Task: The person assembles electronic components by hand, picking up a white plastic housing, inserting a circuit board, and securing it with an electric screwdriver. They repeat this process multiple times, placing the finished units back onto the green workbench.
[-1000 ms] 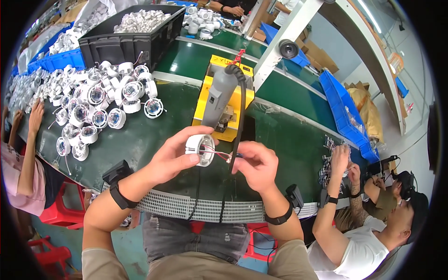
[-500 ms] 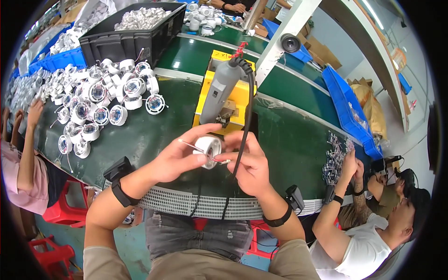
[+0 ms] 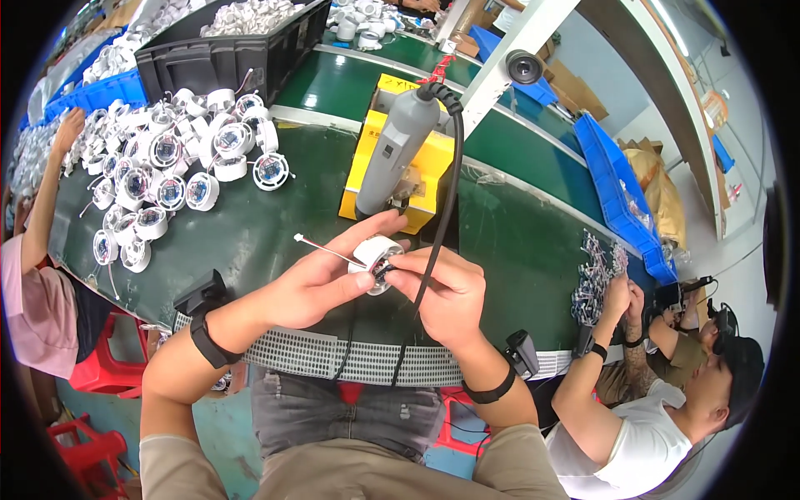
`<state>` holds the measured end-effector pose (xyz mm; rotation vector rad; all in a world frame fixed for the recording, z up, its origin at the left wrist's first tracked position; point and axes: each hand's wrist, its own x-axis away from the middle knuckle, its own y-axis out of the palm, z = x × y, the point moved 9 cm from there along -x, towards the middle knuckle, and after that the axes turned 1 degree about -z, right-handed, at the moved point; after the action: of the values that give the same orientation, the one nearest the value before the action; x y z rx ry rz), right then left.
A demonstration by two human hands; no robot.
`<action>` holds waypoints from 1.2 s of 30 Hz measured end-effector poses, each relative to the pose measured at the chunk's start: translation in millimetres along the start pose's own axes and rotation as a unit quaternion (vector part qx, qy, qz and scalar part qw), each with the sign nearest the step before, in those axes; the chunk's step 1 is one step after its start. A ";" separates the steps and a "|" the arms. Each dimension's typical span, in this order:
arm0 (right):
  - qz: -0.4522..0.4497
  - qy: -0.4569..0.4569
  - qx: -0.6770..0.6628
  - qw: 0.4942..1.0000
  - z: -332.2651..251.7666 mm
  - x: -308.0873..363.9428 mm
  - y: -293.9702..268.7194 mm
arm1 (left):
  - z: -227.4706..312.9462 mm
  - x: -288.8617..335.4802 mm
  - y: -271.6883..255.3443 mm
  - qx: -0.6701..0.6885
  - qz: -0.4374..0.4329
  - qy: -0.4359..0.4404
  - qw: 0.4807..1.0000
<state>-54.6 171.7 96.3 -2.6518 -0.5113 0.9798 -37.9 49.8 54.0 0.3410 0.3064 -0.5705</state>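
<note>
A white round plastic housing [image 3: 375, 253] is in my left hand [image 3: 321, 282], gripped between the thumb and fingers. A thin cable [image 3: 325, 247] with a small white plug at its end sticks out of it to the left. The open face of the housing is turned toward my right hand [image 3: 446, 292]. My right thumb and fingertips pinch together at this face, over dark parts inside; what they hold is hidden. Just beyond my hands, a grey handheld power tool [image 3: 398, 150] leans in a yellow stand [image 3: 357, 185]. Its thick black cord [image 3: 454, 179] passes in front of my right hand.
Many similar white housings [image 3: 167, 150] lie heaped at the left, before a black bin [image 3: 225, 62] of white parts. A co-worker's arm [image 3: 50, 171] reaches in there. At the right, another person's hands [image 3: 623, 292] are beside bundled wires [image 3: 587, 279]. A blue tray [image 3: 604, 179] stands behind.
My right fingertips have moved from a small wire connector outside the housing onto its open face. The housing has turned slightly, and the cable on the left shows longer.
</note>
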 end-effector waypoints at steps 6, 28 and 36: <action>0.015 -0.036 0.028 0.999 -2.1 3.3 1.4 | -2.1 -0.1 9.1 0.041 -0.001 -0.015 0.999; 0.027 0.069 0.001 0.997 42.8 -59.5 28.8 | -46.7 6.1 -59.6 -0.036 0.155 -0.238 0.958; 0.234 -0.113 -0.127 0.957 16.8 -83.7 -2.8 | -58.7 13.2 -68.0 0.004 0.160 -0.295 0.942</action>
<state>-125.8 141.8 132.7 -2.9813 -0.0444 1.4507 -77.1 13.1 -19.3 0.2077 -0.3282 -0.3301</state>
